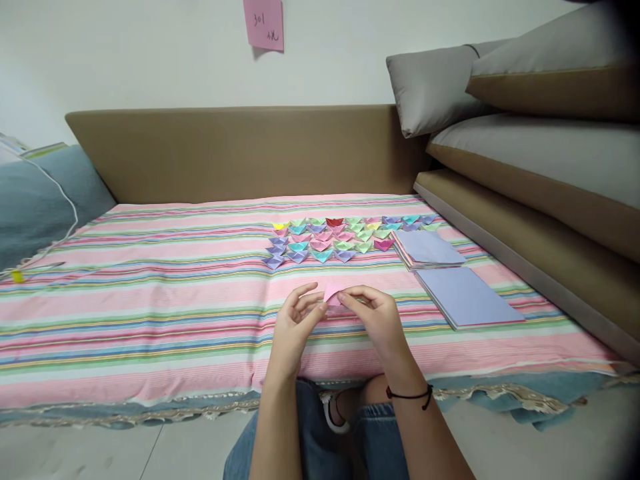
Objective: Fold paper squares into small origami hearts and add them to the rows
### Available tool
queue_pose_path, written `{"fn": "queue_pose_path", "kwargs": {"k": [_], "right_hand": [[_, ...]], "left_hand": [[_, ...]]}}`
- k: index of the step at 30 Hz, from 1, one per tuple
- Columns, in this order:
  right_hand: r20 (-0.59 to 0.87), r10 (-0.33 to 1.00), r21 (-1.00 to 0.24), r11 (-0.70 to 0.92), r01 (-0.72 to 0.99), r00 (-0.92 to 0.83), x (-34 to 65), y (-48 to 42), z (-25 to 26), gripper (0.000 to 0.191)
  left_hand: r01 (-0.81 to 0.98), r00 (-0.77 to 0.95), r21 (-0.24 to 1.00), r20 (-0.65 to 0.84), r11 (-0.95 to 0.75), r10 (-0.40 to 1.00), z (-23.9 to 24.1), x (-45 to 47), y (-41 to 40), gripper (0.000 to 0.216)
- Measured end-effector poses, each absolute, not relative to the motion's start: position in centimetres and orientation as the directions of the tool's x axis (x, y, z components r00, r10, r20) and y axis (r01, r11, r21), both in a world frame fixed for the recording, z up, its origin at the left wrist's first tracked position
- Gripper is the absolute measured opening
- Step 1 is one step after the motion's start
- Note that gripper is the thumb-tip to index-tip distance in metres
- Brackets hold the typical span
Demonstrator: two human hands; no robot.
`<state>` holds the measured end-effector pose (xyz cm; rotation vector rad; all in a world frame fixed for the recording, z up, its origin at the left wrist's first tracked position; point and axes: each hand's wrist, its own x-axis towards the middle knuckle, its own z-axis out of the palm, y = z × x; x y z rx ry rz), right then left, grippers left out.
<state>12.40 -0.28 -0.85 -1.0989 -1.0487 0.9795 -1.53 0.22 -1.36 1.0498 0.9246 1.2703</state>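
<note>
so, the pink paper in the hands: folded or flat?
Folded. The pink paper is a small pointed shape pinched between left hand and right hand, smaller than the flat sheets stacked alongside.

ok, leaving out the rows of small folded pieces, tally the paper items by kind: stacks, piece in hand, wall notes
paper stacks: 2
pink paper pinched by left hand and right hand: 1
pink wall note: 1
Total: 4
</note>
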Motion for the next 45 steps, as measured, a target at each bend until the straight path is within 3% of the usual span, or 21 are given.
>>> {"fn": "queue_pose_path", "kwargs": {"k": [19,35,45], "right_hand": [[0.153,0.96,-0.984,0.169,-0.05,0.235,12.74,-0.08,-1.48,0.008],[0.222,0.96,-0.971,0.233,-0.047,0.169,12.67,-0.1,-1.55,0.01],[0.241,0.943,-0.966,0.257,-0.039,0.229,12.83,-0.03,-1.65,0.01]], "left_hand": [[-0.359,0.022,0.932,-0.045,0.05,0.999,-1.42,-1.91,0.4,0.046],[-0.315,0.149,0.944,-0.054,0.099,0.987,-1.2,-1.43,0.21,0.054],[-0.342,0.053,0.937,-0.056,0.071,0.997,-1.54,-1.85,0.33,0.048]]}}
